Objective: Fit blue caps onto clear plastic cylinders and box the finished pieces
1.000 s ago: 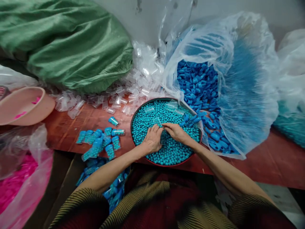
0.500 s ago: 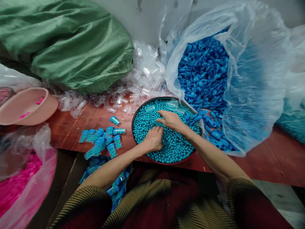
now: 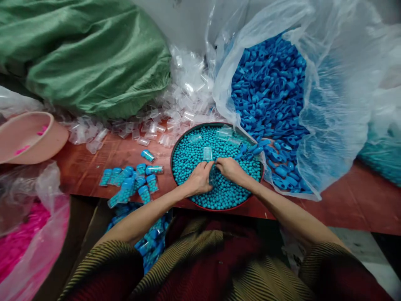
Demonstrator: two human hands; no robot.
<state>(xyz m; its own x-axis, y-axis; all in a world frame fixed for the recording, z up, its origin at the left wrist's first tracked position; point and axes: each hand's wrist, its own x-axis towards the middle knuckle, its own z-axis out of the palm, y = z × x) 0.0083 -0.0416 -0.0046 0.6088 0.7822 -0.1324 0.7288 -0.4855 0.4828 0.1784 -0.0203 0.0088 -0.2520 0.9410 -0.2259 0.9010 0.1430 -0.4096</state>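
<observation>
Nearest are the sleeves (image 3: 103, 267), dark red with fine ochre stripes, and below the front edge of the bench a heap of blue-capped containers (image 3: 152, 244); they are too small to show whether they bear any print. To the left, a clear bag of bright pink pieces (image 3: 25, 234) bulges beside the bench, and on the right a strip of pale floor (image 3: 360, 246) shows. The bench (image 3: 338, 209) has a reddish, scuffed top with faint seams. At its front sits a round tray (image 3: 172, 171) full of turquoise beads (image 3: 232, 192). Over these the left hand (image 3: 199, 179) grips a clear container (image 3: 213, 175), partly hidden between the hands, while the right hand (image 3: 232, 170) has its fingertips bunched at the upper end; whether they pinch anything cannot be told. Another clear container (image 3: 207, 153) is just beyond the fingertips. Filled, capped containers (image 3: 127, 186) cluster left of the tray. Farther back are a pale pink bowl (image 3: 53, 142), a drift of clear empties (image 3: 188, 100), a creased green sack (image 3: 94, 62) and an open plastic bag (image 3: 338, 125) spilling blue caps (image 3: 266, 83), before a grey wall (image 3: 191, 21).
</observation>
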